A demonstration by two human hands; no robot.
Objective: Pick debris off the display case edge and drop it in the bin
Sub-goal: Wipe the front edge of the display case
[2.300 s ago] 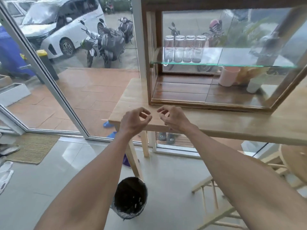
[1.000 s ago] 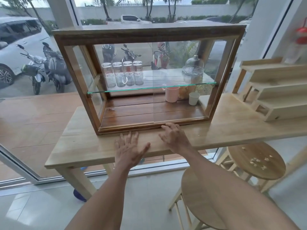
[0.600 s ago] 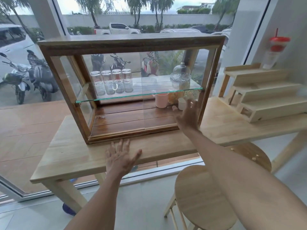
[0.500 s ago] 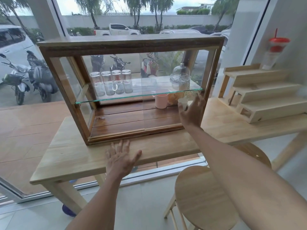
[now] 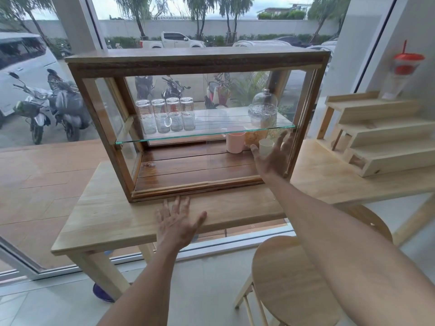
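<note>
Both hands spread flat at the display case [image 5: 197, 64], on the table [image 5: 106, 220].

Left hand [image 5: 175, 223] splayed over the table just before the case's lower front edge; right hand [image 5: 274, 156] splayed at its lower right corner, gripping nothing (debris too small to tell; bin out of sight).

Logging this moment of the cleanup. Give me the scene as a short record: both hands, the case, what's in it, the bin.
left hand: left hand open, fingers spread, over the table just before the case's bottom rail
right hand: right hand open, at the right end of the display case, near its right post; holds nothing
upper shelf: four glass jars, glass dome
lower shelf: pink cup, small white cup
debris: none discernible
bin: not in view
</note>
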